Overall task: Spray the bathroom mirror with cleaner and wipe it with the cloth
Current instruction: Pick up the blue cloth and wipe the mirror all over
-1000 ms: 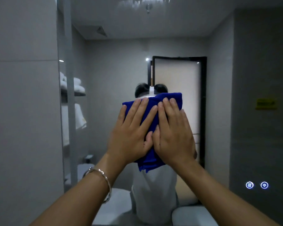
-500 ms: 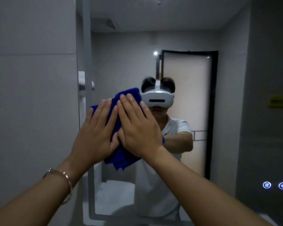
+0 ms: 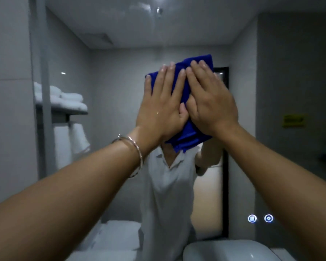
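While both hands press flat, I read the blue cloth (image 3: pixel 188 140) as pinned directly beneath my fingers (image 3: pixel 169 76), between them and the mirror (image 3: pixel 120 72). The left hand (image 3: pixel 162 102) and right hand (image 3: pixel 211 102) sit side by side, thumbs meeting in the middle, all fingers straight and spread, gripping nothing. The cloth's long axis runs roughly along the fingers: one end shows just past the fingertips, the other hangs out below the heels of the palms. Neither hand is nearer; they share it equally. I judge that the next stroke should go sideways, across that axis, with even pressure, or the loose lower end may bunch.
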`<move>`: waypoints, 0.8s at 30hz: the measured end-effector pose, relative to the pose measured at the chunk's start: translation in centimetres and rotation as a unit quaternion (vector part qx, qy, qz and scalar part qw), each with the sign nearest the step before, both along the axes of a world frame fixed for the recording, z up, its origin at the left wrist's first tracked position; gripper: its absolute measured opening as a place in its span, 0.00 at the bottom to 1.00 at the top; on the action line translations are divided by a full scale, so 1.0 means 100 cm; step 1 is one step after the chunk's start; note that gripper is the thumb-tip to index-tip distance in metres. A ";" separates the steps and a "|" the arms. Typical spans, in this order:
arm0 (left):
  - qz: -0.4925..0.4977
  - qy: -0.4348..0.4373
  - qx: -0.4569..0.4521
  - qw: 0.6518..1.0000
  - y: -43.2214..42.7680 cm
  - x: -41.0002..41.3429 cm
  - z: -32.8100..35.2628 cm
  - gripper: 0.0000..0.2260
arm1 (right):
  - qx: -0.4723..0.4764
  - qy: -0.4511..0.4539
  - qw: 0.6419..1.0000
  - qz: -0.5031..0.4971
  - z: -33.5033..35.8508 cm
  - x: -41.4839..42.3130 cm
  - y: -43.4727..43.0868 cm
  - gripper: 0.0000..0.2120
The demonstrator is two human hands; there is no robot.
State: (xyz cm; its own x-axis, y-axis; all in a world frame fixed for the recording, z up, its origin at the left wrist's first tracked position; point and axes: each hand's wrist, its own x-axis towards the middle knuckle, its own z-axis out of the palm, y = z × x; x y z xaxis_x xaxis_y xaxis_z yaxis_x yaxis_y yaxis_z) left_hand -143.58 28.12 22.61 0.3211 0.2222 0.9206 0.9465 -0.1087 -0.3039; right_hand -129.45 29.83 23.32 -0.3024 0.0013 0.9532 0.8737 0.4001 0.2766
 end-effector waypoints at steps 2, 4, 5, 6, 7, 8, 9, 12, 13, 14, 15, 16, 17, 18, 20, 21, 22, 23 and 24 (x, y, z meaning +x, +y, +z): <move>-0.011 0.013 0.008 1.000 0.004 0.032 -0.010 0.31 | 0.004 0.022 1.000 -0.004 -0.013 0.031 0.002 0.27; -0.017 0.023 0.011 1.000 0.009 0.058 -0.025 0.30 | 0.008 0.036 0.999 -0.001 -0.030 0.056 0.003 0.27; -0.018 0.028 0.012 0.999 0.011 0.070 -0.033 0.30 | 0.008 0.042 0.999 0.000 -0.038 0.068 0.003 0.26; -0.020 0.032 0.014 0.999 0.012 0.079 -0.040 0.30 | 0.009 0.046 0.999 0.001 -0.046 0.078 0.003 0.26; -0.023 0.035 0.015 0.999 0.013 0.087 -0.045 0.30 | 0.010 0.049 0.999 0.000 -0.052 0.085 0.002 0.26; -0.025 0.037 0.016 0.999 0.014 0.092 -0.050 0.30 | 0.010 0.050 0.999 -0.002 -0.057 0.091 0.002 0.26; -0.025 0.037 0.017 0.999 0.015 0.096 -0.052 0.30 | 0.009 0.049 0.999 -0.005 -0.061 0.095 0.002 0.26; -0.017 0.041 0.028 0.999 0.016 0.098 -0.055 0.29 | 0.010 0.045 0.999 -0.013 -0.063 0.098 0.003 0.26; -0.017 0.042 0.031 0.998 0.016 0.098 -0.055 0.29 | 0.012 0.047 0.999 -0.012 -0.063 0.098 0.004 0.26; -0.021 0.041 0.034 0.998 0.016 0.098 -0.056 0.29 | 0.014 0.048 0.999 -0.010 -0.063 0.099 0.004 0.26; -0.025 0.040 0.037 0.998 0.016 0.098 -0.057 0.28 | 0.016 0.049 0.999 -0.009 -0.063 0.099 0.005 0.26; -0.029 0.038 0.040 0.998 0.017 0.098 -0.058 0.28 | 0.019 0.050 0.999 -0.009 -0.064 0.099 0.005 0.26; -0.034 0.037 0.043 0.998 0.017 0.098 -0.059 0.28 | 0.021 0.051 0.998 -0.009 -0.065 0.099 0.005 0.26; -0.039 0.036 0.048 0.997 0.018 0.098 -0.060 0.28 | 0.023 0.053 0.998 -0.010 -0.065 0.098 0.006 0.26; -0.050 0.033 0.056 0.997 0.019 0.097 -0.060 0.28 | 0.027 0.058 0.998 -0.009 -0.066 0.097 0.007 0.26; -0.053 0.032 0.058 0.996 0.020 0.097 -0.060 0.28 | 0.029 0.061 0.998 -0.008 -0.066 0.097 0.007 0.26; -0.056 0.031 0.059 0.996 0.020 0.097 -0.060 0.28 | 0.030 0.064 0.997 -0.006 -0.067 0.097 0.007 0.26; -0.057 0.030 0.060 0.996 0.020 0.097 -0.060 0.28 | 0.029 0.067 0.997 -0.005 -0.067 0.096 0.008 0.26; -0.057 0.028 0.062 0.996 0.020 0.097 -0.060 0.28 | 0.029 0.069 0.997 -0.004 -0.068 0.096 0.008 0.26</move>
